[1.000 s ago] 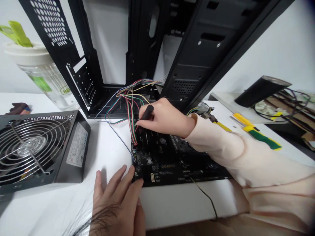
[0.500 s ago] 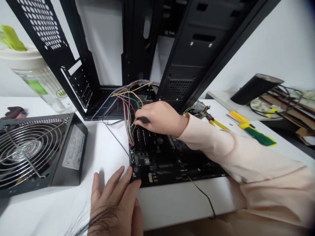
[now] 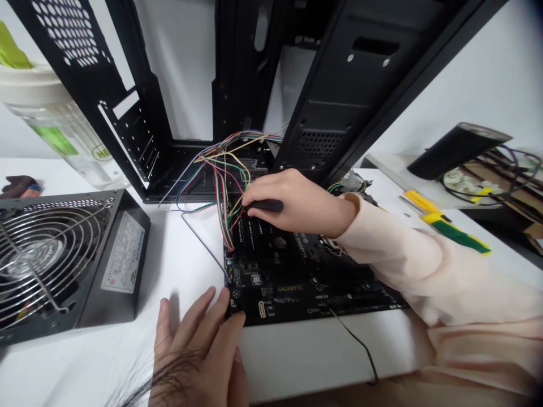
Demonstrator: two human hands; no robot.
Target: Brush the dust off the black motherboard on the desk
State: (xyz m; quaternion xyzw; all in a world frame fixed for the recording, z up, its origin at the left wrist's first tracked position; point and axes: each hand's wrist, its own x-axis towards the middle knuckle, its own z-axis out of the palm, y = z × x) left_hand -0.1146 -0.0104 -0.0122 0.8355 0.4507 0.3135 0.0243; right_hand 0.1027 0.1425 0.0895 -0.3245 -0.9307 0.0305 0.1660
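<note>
While the head camera looks down over the white table [image 3: 178, 249], I have my right hand [image 3: 297, 206] closed around a short black stick-shaped tool [image 3: 268, 205]. Thumb and fingertips pinch it, and its tip sits at the bundle of coloured wires [image 3: 220, 186] where they meet the far-left edge of the black rectangular motherboard [image 3: 297, 282]. The board lies flat on the table before the open black metal computer case [image 3: 237, 85], from which the wires run. My left hand [image 3: 199, 345] lies flat, fingers loosely together, their tips touching the board's near-left corner. A grey metal power supply with a wire fan grille [image 3: 63, 254] sits to the left, and a yellow-and-green screwdriver [image 3: 445, 226] lies beyond my right sleeve.
</note>
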